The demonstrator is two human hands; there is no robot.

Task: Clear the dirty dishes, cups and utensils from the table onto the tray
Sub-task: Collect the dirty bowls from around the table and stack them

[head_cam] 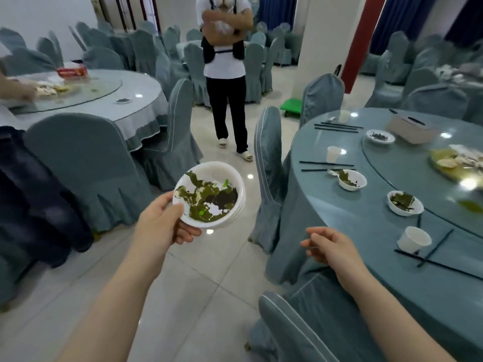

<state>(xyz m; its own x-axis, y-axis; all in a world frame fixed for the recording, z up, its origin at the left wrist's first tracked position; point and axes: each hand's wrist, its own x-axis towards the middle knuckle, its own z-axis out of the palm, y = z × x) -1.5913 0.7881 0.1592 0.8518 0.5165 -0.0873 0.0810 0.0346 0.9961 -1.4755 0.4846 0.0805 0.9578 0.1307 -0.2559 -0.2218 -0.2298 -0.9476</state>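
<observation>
In the head view, the left hand (pixel 163 223) grips the near rim of a stack of white bowls (pixel 210 194) smeared with green scraps, held above the floor. The right hand (pixel 329 246) hangs empty, fingers loosely curled, just beside the round table (pixel 366 226), where two dirty bowls (pixel 351 180), cups (pixel 414 239) and black chopsticks (pixel 326 163) lie.

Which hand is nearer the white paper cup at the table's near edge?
Right. The right hand hangs empty just off the table edge, left of the white paper cup. The left hand is farther left, over the floor, holding stacked white bowls.
</observation>
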